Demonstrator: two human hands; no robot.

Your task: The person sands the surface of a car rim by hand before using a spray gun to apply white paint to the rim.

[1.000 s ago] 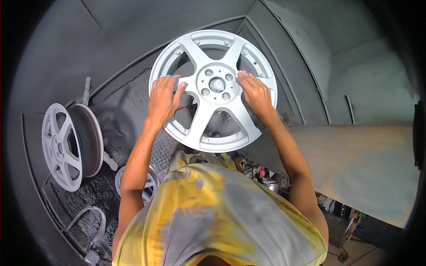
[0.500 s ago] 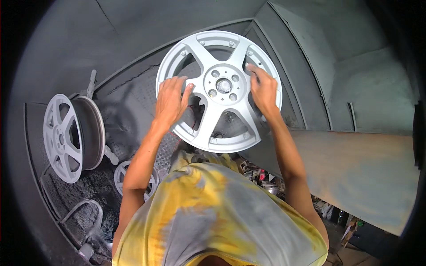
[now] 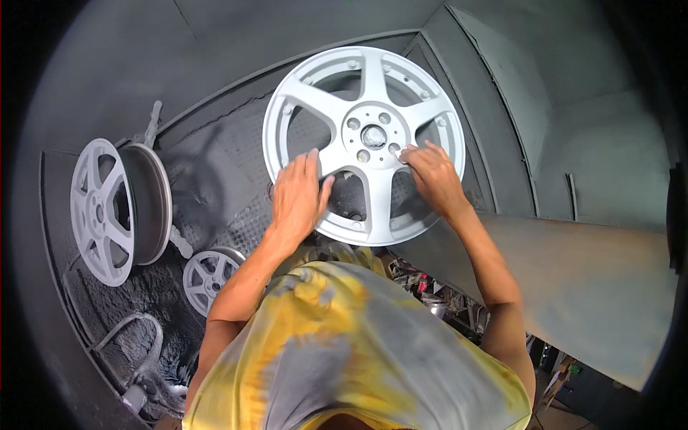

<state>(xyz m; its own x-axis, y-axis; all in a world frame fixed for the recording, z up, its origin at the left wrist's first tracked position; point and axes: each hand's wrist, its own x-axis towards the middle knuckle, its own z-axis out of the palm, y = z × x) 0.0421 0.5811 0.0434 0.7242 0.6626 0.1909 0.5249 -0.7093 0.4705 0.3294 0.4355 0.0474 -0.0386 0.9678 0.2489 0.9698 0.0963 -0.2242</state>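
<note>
A white six-spoke wheel rim point(image 3: 379, 208) faces me, raised in front of my body, with round holes about its hub. My left hand point(image 3: 297, 201) lies on the spoke at its lower left, fingers stretched out side by side and thumb apart. On the lower-right spoke, close to the hub, is my right hand point(image 3: 436, 179). Its fingers are bent and bunched, fingertips against the white surface beside a bolt hole. Anything pinched under those fingertips is hidden. Both forearms come up from below, either side of my yellow and grey stained shirt point(image 3: 337, 344).
At the left a second pale rim point(image 3: 102, 215) stands on edge on a stand point(image 3: 153, 125). A smaller rim point(image 3: 208, 276) sits lower, partly behind my left arm. A hose point(image 3: 154, 337) curls at the lower left. A broad panel point(image 3: 566, 279) spans the right, above cluttered items point(image 3: 430, 297).
The rim has turned, so its spokes stand at another angle. My left hand has slid lower and right; my right hand has come down from the upper right spoke toward the hub.
</note>
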